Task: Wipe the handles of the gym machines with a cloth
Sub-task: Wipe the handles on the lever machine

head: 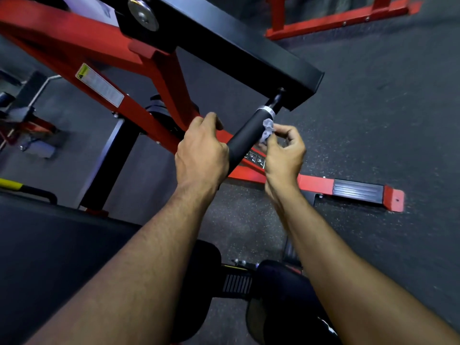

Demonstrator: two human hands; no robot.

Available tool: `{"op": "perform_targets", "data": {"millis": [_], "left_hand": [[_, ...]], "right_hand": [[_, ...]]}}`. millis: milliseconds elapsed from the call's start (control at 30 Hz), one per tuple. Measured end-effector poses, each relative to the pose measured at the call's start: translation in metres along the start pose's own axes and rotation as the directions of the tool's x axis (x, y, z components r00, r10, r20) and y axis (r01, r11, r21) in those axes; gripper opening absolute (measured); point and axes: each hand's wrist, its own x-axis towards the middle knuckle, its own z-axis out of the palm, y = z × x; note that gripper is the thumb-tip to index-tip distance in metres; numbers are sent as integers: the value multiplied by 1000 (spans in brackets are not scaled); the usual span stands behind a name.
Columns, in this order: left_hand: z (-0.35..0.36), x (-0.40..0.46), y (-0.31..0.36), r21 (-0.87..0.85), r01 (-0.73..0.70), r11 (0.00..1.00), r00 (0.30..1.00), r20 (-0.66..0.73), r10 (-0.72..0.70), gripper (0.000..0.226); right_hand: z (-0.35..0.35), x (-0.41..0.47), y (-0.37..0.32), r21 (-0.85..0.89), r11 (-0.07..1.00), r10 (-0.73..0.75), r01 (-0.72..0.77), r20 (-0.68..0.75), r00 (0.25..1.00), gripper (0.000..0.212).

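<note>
A black padded handle (249, 133) with a silver collar juts toward me from the end of a black machine arm (249, 46). My left hand (201, 155) grips the handle's near end, fingers curled over it. My right hand (283, 153) pinches a small crumpled grey cloth (267, 131) and holds it against the right side of the handle, just below the silver collar. The near tip of the handle is hidden under my left hand.
The red machine frame (104, 61) slants across the upper left, with a warning label (99, 85) on it. A red floor bar with a black tread plate (356, 190) lies to the right. A black seat pad (49, 245) sits at lower left. Another red frame (336, 18) stands far back.
</note>
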Motion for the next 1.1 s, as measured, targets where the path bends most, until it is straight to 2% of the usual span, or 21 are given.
{"op": "perform_targets", "data": {"millis": [67, 200, 333, 400, 533, 600, 667, 800, 967, 1100], "left_hand": [[0, 0, 0, 4, -2, 1000, 1000, 0, 2, 41], [0, 0, 1, 13, -1, 1000, 1000, 10, 1, 39], [-1, -1, 2, 14, 15, 1000, 1000, 17, -15, 39], [-2, -1, 3, 15, 19, 1000, 1000, 19, -19, 38], [-3, -1, 3, 21, 12, 1000, 999, 46, -13, 38], [-3, -1, 4, 21, 18, 1000, 999, 51, -19, 38], [-4, -1, 5, 24, 22, 999, 998, 52, -23, 39], [-3, -1, 4, 28, 23, 999, 998, 52, -24, 38], [-2, -1, 3, 28, 17, 999, 999, 49, -18, 37], [-1, 0, 3, 33, 21, 999, 999, 49, -22, 38]], "right_hand": [[4, -9, 2, 31, 999, 12, -12, -11, 1000, 19], [-2, -30, 0, 3, 1000, -3, 3, 79, 997, 19], [4, 5, -4, 116, 991, 67, -59, -66, 996, 10], [10, 6, 1, 174, 981, 98, -83, -79, 992, 5], [0, -27, 8, 126, 983, 126, -133, 61, 990, 7], [-9, -21, 2, 153, 963, 202, -222, 137, 970, 14], [-7, 3, -2, 264, 918, 274, -297, 123, 954, 14], [14, 29, -3, 485, 801, 380, -352, 42, 924, 17], [-1, -10, 2, 452, 766, 384, -456, 247, 890, 23], [5, 16, -6, 528, 751, 410, -397, 98, 907, 21]]}}
